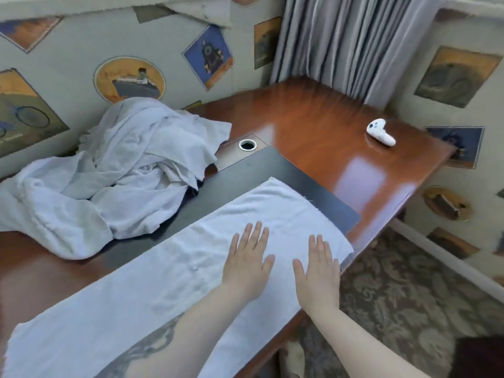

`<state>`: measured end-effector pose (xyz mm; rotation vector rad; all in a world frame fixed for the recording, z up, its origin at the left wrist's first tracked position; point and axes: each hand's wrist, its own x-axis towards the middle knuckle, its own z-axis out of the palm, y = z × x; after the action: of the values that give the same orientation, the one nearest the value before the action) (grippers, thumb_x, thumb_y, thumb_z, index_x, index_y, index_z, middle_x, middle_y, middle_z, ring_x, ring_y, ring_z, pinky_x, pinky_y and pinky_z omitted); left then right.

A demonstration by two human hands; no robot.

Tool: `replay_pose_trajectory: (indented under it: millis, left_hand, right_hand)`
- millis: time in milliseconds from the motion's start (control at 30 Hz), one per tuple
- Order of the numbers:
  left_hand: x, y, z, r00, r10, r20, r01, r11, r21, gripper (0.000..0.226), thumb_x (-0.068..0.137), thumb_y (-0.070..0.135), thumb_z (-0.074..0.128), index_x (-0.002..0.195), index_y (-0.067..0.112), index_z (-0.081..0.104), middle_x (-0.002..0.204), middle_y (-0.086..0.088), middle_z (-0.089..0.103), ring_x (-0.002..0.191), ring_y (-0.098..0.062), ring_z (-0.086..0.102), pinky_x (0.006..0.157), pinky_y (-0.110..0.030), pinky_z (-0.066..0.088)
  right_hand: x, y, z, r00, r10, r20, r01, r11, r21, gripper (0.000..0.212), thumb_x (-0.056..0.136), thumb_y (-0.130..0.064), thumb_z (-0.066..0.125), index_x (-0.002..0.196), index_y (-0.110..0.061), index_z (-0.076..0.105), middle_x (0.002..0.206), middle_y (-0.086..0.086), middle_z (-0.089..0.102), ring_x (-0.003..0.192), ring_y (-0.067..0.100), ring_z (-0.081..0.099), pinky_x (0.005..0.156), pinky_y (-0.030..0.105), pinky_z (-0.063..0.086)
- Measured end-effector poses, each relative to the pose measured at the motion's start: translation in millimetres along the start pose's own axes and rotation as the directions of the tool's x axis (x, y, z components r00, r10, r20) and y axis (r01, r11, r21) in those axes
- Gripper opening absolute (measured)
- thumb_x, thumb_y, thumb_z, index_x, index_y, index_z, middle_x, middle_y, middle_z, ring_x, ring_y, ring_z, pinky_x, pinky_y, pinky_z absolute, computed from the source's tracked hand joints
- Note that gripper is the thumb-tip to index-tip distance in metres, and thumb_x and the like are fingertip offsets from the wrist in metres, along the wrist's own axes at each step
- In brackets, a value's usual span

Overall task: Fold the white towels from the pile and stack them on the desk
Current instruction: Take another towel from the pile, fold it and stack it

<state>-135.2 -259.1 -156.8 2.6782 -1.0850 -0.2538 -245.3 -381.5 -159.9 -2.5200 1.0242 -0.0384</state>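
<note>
Your left hand point(246, 261) and right hand point(317, 270) lie flat, fingers spread, gripping nothing, on the long white terry towel point(152, 285) lower centre. Crumpled white towel pile point(109, 173) sits left. The towel's right end overhangs the glossy wooden desk point(341, 132); it may slide off.

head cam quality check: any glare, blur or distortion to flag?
Head view: window glare on the glossy desk; wide-angle bending at the frame edges; overall softness, the curtain streaked; both hands and the spread towel stay readable, while pile folds wash out pale.
</note>
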Motion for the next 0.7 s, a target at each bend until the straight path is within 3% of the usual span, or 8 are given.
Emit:
replay_pose_trajectory:
  millis: [100,233,300,333,400,467,567,700]
  left_hand:
    - [54.6,36.0,4.7,0.994,0.081,0.071,-0.085,0.995,0.056,0.059,0.105,0.041,0.019,0.156,0.024,-0.005,0.161,0.009,-0.018,0.148,-0.013,-0.021,0.115,-0.033,-0.020]
    - [112.4,52.4,17.6,0.965,0.082,0.250,-0.110,0.989,0.100,0.056,0.105,0.031,0.026,0.156,0.024,0.004,0.163,0.007,-0.009,0.150,-0.014,-0.009,0.120,-0.037,-0.005]
    - [144.6,52.2,20.1,0.949,0.090,0.303,-0.145,0.976,0.164,0.057,0.103,0.020,0.030,0.156,0.025,0.009,0.164,0.008,-0.005,0.150,-0.014,0.004,0.119,-0.036,0.010]
    - [161.4,51.9,19.0,0.947,0.099,0.307,-0.161,0.970,0.184,0.060,0.100,0.012,0.033,0.155,0.026,0.012,0.164,0.009,-0.002,0.148,-0.015,0.013,0.113,-0.034,0.023]
    - [197.7,54.7,14.2,0.947,0.138,0.290,-0.211,0.948,0.237,0.072,0.089,-0.004,0.035,0.152,0.028,0.022,0.163,0.012,0.005,0.139,-0.017,0.030,0.086,-0.029,0.040]
    - [227.5,61.7,9.4,0.931,0.174,0.320,-0.276,0.911,0.307,0.076,0.083,-0.010,0.036,0.149,0.027,0.029,0.161,0.012,0.011,0.130,-0.020,0.039,0.074,-0.031,0.044]
    - [254.2,65.8,5.5,0.894,0.213,0.394,-0.366,0.855,0.368,0.069,0.082,-0.012,0.041,0.142,0.021,0.037,0.154,0.008,0.026,0.126,-0.020,0.041,0.087,-0.034,0.047]
    - [258.8,63.3,4.3,0.914,0.202,0.351,-0.353,0.822,0.447,0.053,0.081,-0.010,0.044,0.124,0.020,0.045,0.129,0.002,0.043,0.116,-0.019,0.044,0.091,-0.032,0.040]
  right_hand:
    - [30.3,33.3,-15.3,0.998,0.057,-0.007,-0.056,0.998,0.012,0.065,0.104,-0.043,0.028,0.157,-0.020,-0.003,0.165,-0.002,-0.007,0.151,0.015,-0.007,0.123,0.037,-0.001]
    - [62.6,81.5,-30.4,0.991,0.125,0.042,-0.130,0.983,0.133,0.059,0.100,-0.040,0.045,0.152,-0.023,0.023,0.156,-0.006,0.027,0.141,0.016,0.027,0.113,0.033,0.028]
    - [79.9,102.8,-36.0,0.988,0.146,0.051,-0.152,0.977,0.147,0.054,0.098,-0.041,0.048,0.147,-0.026,0.031,0.147,-0.009,0.037,0.134,0.014,0.035,0.108,0.030,0.034]
    - [88.2,110.5,-37.8,0.987,0.153,0.048,-0.158,0.977,0.146,0.051,0.098,-0.041,0.049,0.144,-0.027,0.034,0.143,-0.010,0.040,0.130,0.012,0.038,0.106,0.028,0.036]
    - [102.0,120.8,-39.6,0.984,0.164,0.063,-0.173,0.969,0.176,0.043,0.097,-0.041,0.052,0.136,-0.029,0.039,0.131,-0.011,0.045,0.119,0.009,0.044,0.098,0.024,0.042]
    - [108.9,124.1,-41.0,0.984,0.148,0.100,-0.165,0.968,0.190,0.033,0.095,-0.041,0.054,0.124,-0.031,0.041,0.114,-0.014,0.049,0.105,0.007,0.048,0.088,0.023,0.046]
    - [113.8,121.3,-41.5,0.984,0.094,0.149,-0.114,0.985,0.131,0.017,0.094,-0.037,0.052,0.107,-0.032,0.042,0.101,-0.015,0.051,0.096,0.008,0.048,0.084,0.025,0.044]
    - [114.4,110.9,-43.0,0.975,0.053,0.216,-0.087,0.985,0.151,0.007,0.088,-0.024,0.048,0.089,-0.029,0.043,0.093,-0.013,0.047,0.089,0.010,0.042,0.072,0.024,0.034]
